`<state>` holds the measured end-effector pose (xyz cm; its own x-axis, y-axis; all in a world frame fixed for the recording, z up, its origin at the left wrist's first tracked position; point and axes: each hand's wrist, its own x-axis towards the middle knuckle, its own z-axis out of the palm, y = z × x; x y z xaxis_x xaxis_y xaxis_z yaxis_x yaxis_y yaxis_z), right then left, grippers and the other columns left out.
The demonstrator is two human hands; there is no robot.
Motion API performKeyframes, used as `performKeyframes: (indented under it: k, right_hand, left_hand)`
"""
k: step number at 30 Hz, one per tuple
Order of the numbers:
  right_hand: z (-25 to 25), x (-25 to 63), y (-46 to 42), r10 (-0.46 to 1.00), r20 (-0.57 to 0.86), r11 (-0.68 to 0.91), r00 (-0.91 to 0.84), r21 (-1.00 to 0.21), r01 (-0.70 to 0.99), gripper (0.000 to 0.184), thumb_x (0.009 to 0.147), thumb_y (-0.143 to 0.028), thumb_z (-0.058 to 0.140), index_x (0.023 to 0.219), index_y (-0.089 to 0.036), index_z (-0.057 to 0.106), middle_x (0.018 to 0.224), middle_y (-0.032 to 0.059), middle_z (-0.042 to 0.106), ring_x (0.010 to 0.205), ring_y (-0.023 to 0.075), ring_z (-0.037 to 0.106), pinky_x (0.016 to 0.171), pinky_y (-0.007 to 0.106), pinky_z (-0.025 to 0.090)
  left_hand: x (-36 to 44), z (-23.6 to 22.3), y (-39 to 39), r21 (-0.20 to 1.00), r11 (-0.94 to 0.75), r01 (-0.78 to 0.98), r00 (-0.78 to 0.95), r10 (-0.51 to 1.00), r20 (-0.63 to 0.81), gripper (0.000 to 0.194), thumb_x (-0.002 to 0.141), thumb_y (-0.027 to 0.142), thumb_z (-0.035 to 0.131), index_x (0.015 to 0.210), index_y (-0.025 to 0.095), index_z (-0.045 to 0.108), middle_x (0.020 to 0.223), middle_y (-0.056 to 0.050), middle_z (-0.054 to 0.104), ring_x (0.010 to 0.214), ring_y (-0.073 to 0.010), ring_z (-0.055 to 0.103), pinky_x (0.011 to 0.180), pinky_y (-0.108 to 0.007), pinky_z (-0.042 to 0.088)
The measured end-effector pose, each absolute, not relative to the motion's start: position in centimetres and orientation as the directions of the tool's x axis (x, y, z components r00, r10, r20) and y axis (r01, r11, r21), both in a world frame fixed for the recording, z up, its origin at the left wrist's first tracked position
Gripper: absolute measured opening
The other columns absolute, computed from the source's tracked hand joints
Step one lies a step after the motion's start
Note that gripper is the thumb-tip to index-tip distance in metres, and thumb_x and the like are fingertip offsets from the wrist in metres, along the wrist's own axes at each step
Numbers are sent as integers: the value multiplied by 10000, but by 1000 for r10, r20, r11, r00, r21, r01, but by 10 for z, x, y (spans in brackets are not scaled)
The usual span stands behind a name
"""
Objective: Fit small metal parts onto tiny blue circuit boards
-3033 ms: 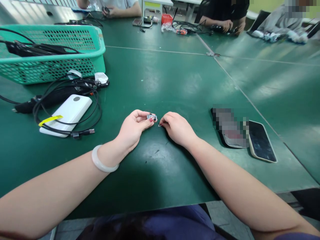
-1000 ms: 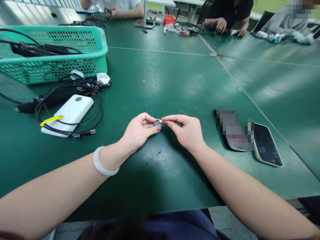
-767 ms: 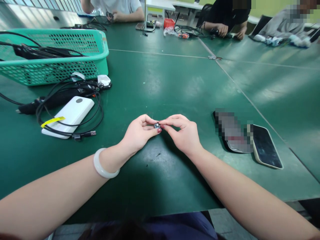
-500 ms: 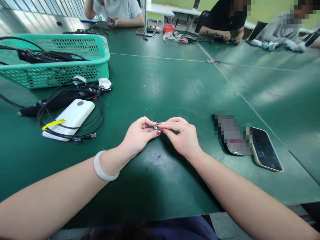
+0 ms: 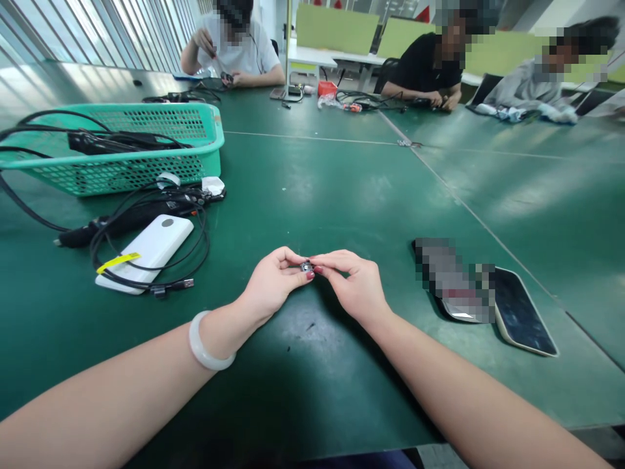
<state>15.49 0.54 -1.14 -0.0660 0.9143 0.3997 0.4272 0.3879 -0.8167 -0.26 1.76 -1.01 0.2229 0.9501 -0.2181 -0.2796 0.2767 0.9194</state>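
Near the middle of the green table [image 5: 312, 384], a small circuit board [image 5: 307, 266] with silvery and dark parts is held just over the surface. My left hand [image 5: 273, 283] pinches it between thumb and fingers from the left. From the right, my right hand [image 5: 352, 279] closes thumb and forefinger on the board's right end, the fingertips of both hands meeting there. Most of the board is covered by fingers. A tiny pale piece, seen earlier at my right fingertips, cannot be made out now.
At left lie a white power bank [image 5: 153, 251], a looped USB cable [image 5: 183, 284] and a black handheld tool [image 5: 122, 220]. Behind them stands a green basket [image 5: 215, 153] of black gear. A phone [image 5: 522, 312] lies at right. Several people work across the table.
My right hand has come up to the board and joined my left hand on it, with the tiny pale piece going out of sight. The view has tilted up, showing more of the room.
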Motion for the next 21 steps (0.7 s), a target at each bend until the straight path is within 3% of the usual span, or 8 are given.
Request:
performKeyframes:
  k: [6,13,17,21]
  right_hand:
    - [-13,155,8,962,273,256,-7,-895,364,170,838,-237,604,892,-267,763,912,1,772,884,186,716,865,345,553]
    - [-16,159,11,969,239,248,-66,-924,291,196,787,-238,650,960,-240,743,949,21,766,870,183,708,873,349,549]
    - [-16,164,14,969,245,229,-25,-857,461,156,787,-212,644,908,-226,741,846,21,749,766,169,671,788,344,545]
    - [-18,164,16,954,228,300,-196,-686,663,106,746,-215,733,847,-239,755,893,29,730,894,202,624,860,377,504]
  left_hand:
    - [-3,-10,19,911,294,-290,226,946,-233,334,566,135,841,747,147,560,765,-19,730,728,-104,683,801,-276,517]
    - [-4,-11,20,906,292,-305,213,949,-235,337,565,164,852,746,149,569,786,-26,737,753,-111,685,816,-278,508]
    - [-5,-12,22,915,240,-325,113,970,-214,334,556,202,859,741,145,588,817,-29,745,786,-116,680,837,-284,504]
    - [-6,-14,25,929,201,-311,38,979,-199,332,555,225,857,746,142,599,831,-27,748,808,-113,676,835,-270,500]
